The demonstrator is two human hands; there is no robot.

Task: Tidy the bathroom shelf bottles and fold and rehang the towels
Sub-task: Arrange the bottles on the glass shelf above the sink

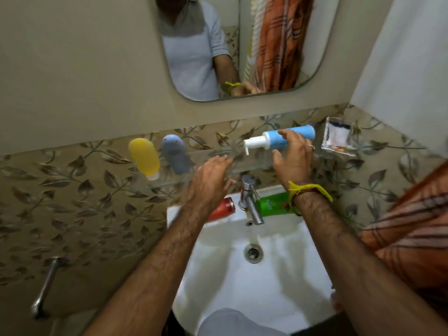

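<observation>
— Glass is what the shelf (213, 155) is made of; it is fixed to the leaf-patterned tiles just above the tap (251, 198). What is seen on it?

— To the left of the tap, a yellow bottle (144, 158) and a grey bottle (175, 154) are stood side by side on the shelf, close together. Above the tap and a little to its right, a blue pump bottle (286, 138) with a white pump head is seen lying on its side, the nozzle pointed left.

— Is that bottle being held?

— The right hand (294, 157) is spread at it, thumb over the top and fingers below; the grip is open and curved around the body, and whether it is being touched cannot be told. A yellow thread is tied at that wrist.

— And the left hand?

— The left hand (213, 177) is held flat over the shelf edge just left of the tap, fingers extended, its grip open and nothing gripped.

— What is found lower down?

— Behind the tap, on the rim of the white basin (278, 275), a red bottle (223, 208) is laid at its left and a green bottle (274, 204) at its right. Far right of the tap, an orange striped towel (412, 229) is draped.
</observation>
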